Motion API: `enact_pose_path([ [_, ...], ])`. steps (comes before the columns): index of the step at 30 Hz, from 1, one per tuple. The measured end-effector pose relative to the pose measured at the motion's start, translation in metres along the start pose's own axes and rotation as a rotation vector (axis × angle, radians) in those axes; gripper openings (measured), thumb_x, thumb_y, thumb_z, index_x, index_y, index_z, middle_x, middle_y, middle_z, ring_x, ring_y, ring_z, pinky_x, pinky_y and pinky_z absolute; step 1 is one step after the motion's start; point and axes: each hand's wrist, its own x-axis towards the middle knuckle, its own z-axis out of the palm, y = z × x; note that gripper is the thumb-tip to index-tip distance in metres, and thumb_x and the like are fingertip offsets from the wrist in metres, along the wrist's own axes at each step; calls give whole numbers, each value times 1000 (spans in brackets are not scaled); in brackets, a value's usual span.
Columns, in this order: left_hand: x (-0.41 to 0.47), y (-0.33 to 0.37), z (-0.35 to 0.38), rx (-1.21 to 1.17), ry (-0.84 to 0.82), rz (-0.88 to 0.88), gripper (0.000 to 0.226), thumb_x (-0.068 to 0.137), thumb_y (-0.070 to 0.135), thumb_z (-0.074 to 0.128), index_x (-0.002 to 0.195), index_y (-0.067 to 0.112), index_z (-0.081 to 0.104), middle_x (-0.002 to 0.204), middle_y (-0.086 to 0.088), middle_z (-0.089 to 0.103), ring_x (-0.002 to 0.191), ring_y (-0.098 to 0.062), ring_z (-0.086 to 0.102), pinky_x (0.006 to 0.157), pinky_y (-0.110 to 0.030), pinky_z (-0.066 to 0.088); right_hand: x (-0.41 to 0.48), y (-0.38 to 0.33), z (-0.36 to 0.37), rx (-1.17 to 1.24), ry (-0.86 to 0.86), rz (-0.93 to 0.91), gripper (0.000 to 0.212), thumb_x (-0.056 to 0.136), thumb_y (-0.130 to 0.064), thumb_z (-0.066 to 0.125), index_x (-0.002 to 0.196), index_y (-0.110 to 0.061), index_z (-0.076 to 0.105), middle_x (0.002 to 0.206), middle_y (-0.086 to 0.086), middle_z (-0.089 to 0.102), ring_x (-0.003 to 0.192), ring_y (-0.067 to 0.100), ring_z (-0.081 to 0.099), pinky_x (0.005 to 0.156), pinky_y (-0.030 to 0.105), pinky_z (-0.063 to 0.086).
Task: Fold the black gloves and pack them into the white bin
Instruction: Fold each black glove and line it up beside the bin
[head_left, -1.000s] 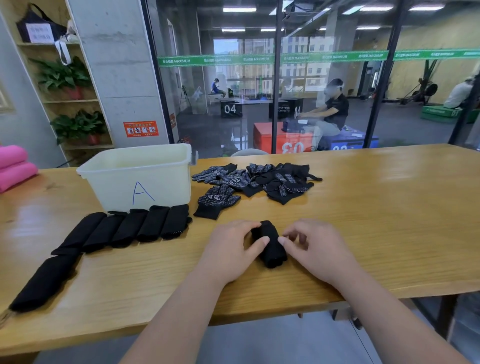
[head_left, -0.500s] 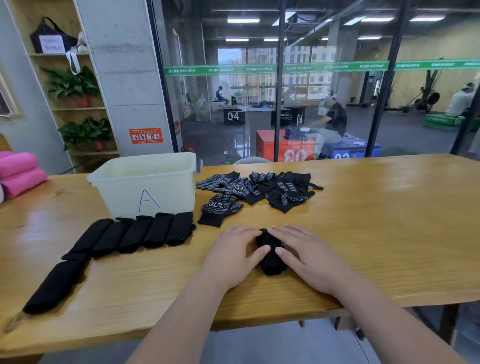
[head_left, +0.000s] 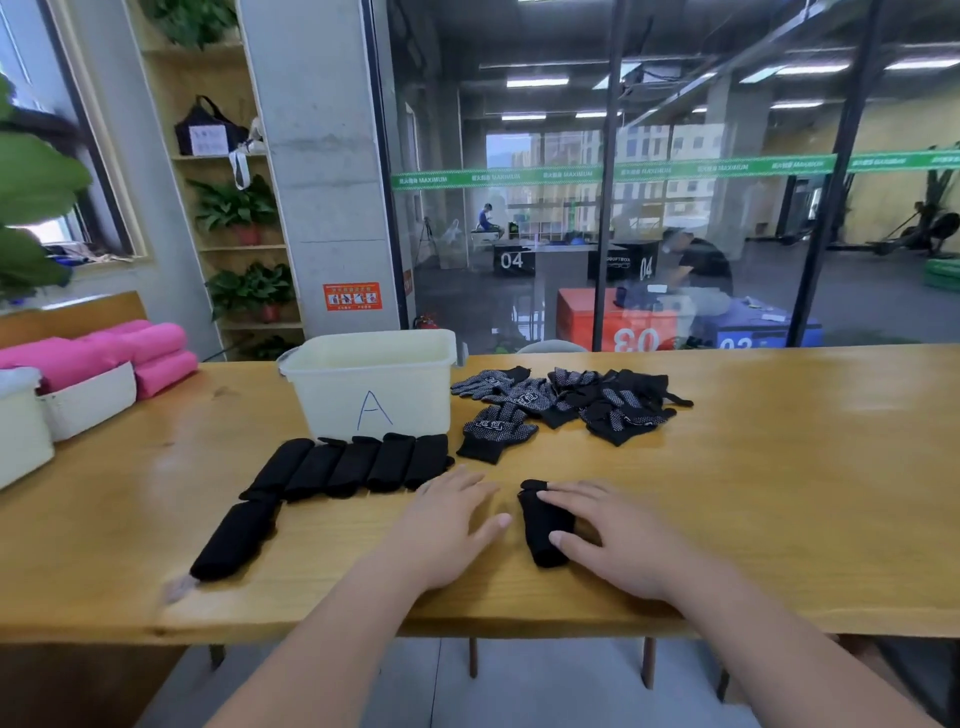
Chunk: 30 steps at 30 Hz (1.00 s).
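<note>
Lying flat on the wooden desk (head_left: 779, 467), the right hand (head_left: 618, 540) rests its straight, open fingers on top of a folded black glove (head_left: 540, 530), a short roll near the front edge; nothing is pinched or gripped. The left hand (head_left: 447, 519) is flat on the desk just beside that roll, fingers spread and relaxed, holding nothing. Beyond the left hand a row of five folded gloves (head_left: 353, 465) sits side by side just in front of the white bin (head_left: 332, 395), whose front wall carries a hand-drawn blue letter "A"; what is inside the bin cannot be seen. One more folded roll (head_left: 234, 538) lies at the left end of the row, nearer the desk edge. Right of the bin is a loose pile of unfolded gloves (head_left: 571, 402), black with white grip dots and a small white printed mark too blurred to read, and a single glove (head_left: 496, 434) lies just in front of it. Pink rolls (head_left: 104, 353) sit at the far left. Across the glass wall a green strip (head_left: 571, 174) repeats "MAXIMUM" in white; beyond it a black box (head_left: 511, 260) reads "04" and a red box (head_left: 634, 338) "03". An orange sign (head_left: 352, 296) on the concrete pillar is too small to read
</note>
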Motion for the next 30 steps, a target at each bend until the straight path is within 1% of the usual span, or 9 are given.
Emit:
enact_pose_path([
  [4,-29,-23,-13,22,12,-52,62,106,66,40,161,37,40,171,13,30,161,-9,13,130,-36,15,18,-40,11,34,-36,-50,61,101,-64,47,159,-47,36,165,-25,31,153,5,25,126,34,24],
  [7,-51,-41,-21,48,22,-97,61,106,66,40,160,39,40,170,16,30,160,-7,12,128,-37,16,30,-69,20,56,-44,-83,61,100,-62,48,158,-46,37,166,-22,33,152,7,26,127,37,25],
  [14,-100,-81,-37,43,84,-185,54,108,60,41,157,37,45,168,19,34,160,-5,13,129,-37,18,55,-129,37,63,-68,-148,62,100,-60,51,158,-43,39,164,-21,36,150,8,30,125,38,29],
  [16,-110,-97,-38,62,112,-219,54,108,61,39,156,39,46,167,20,34,160,-3,13,130,-38,17,63,-146,41,43,-71,-173,64,99,-62,50,159,-42,39,164,-19,37,150,10,31,125,40,29],
  [18,-119,-110,-42,98,150,-245,54,109,61,36,156,39,46,167,21,34,159,-3,13,132,-37,13,71,-163,45,4,-71,-196,65,100,-63,48,159,-40,38,165,-18,38,151,12,31,125,41,30],
  [21,-129,-129,-52,121,191,-295,53,110,57,35,158,38,44,169,20,30,160,-4,12,131,-33,8,82,-185,53,-20,-79,-228,66,100,-65,46,160,-39,37,165,-17,37,152,13,29,126,41,28],
  [24,-137,-147,-58,121,202,-347,54,111,55,36,160,35,42,170,18,29,160,-5,12,129,-32,9,93,-202,61,-36,-88,-238,68,100,-68,42,161,-40,35,166,-18,35,154,15,26,126,42,26],
  [30,-142,-176,-60,109,151,-420,60,112,55,27,167,30,29,174,13,22,161,-9,13,131,-34,9,110,-225,76,-42,-93,-242,69,101,-72,37,163,-42,30,168,-18,30,158,18,19,128,45,22],
])
